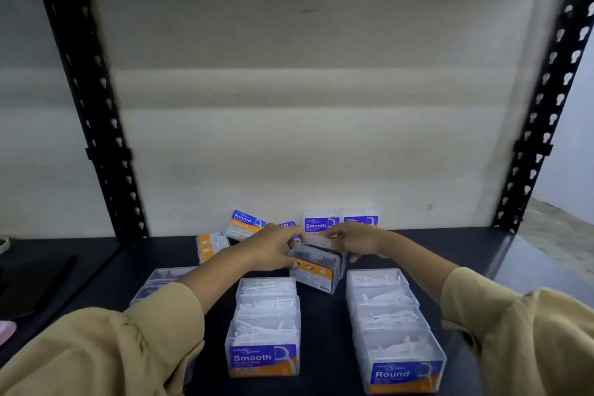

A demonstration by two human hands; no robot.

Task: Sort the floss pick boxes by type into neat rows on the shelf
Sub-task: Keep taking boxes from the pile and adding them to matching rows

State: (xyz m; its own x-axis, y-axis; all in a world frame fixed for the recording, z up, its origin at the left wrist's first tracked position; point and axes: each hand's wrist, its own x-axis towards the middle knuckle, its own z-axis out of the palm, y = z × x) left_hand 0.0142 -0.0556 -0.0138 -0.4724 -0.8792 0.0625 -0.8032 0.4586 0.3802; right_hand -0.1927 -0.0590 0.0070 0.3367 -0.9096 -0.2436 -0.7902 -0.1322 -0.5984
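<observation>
The dark shelf [475,254] carries the floss pick boxes, and both hands meet near its middle. The left hand [273,247] grips a tilted box [316,272], a clear case with an orange label facing the person: the thumb sits on its near left edge and the fingers lie over its top. The right hand [353,241] reaches in from 3 o'clock with its fingertips close to the same box's top. Motion blur hides whether it pinches anything, so I cannot tell its grip.

Toward 6 o'clock from the tilted box, two neat lines run front to back. The Smooth row [265,325] stands at about 7 o'clock and the Round row [390,325] at about 5 o'clock, well apart from each other.

Loose boxes lie near the back wall. A Round box [245,222] leans at 11 o'clock, a Smooth box [321,224] stands upright at 12 o'clock with another blue-labelled box [360,219] just beside it, and an orange-backed box [210,244] lies at 10 o'clock. More clear boxes [160,281] sit at 9 o'clock, partly hidden by the tan left sleeve [96,347].
</observation>
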